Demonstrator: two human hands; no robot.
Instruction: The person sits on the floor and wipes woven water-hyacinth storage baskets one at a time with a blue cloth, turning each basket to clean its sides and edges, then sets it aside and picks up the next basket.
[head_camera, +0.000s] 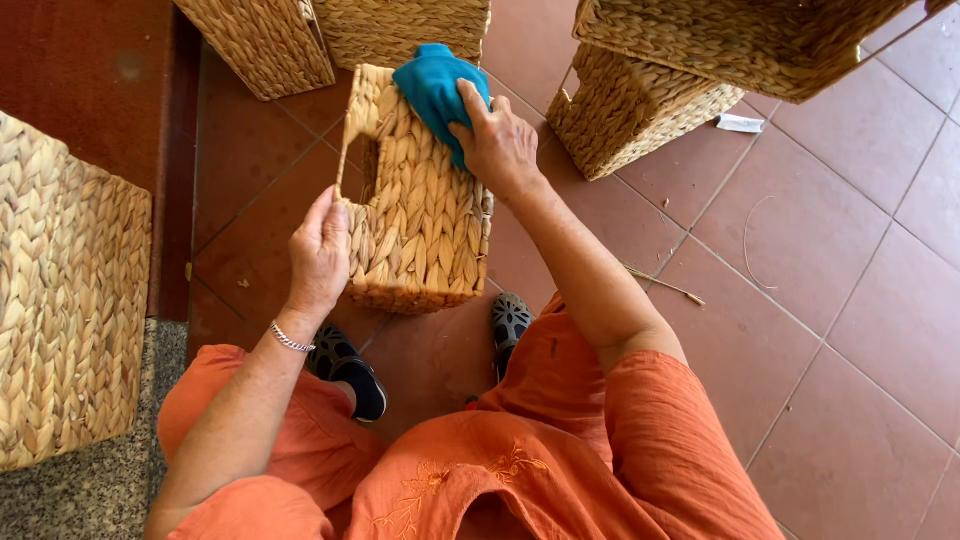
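Here, a woven basket (415, 200) of pale braided fibre is held tilted above the red tile floor (830, 300), at the centre of the view. The left hand (320, 250) grips the basket at its 9 o'clock edge: the fingers curl over the rim beside the rectangular handle cut-out, thumb on the outer face. A thin silver bracelet (290, 340) sits on the left wrist. The right hand (497, 145) lies at the basket's 1 o'clock corner, palm down, fingers closed on a blue cloth (435, 85) and pressing it against the weave. The cloth is bunched and touches the basket's top edge.

More woven baskets stand around: two at 11 to 12 o'clock (330, 35), two stacked at 1 to 2 o'clock (650, 95), and one large basket at 9 o'clock (65, 300), well apart from the held one. A loose fibre strand (665, 285) lies on the tiles at 3 o'clock. The person's dark shoes (350, 370) rest on the floor at 6 o'clock, under orange garments.
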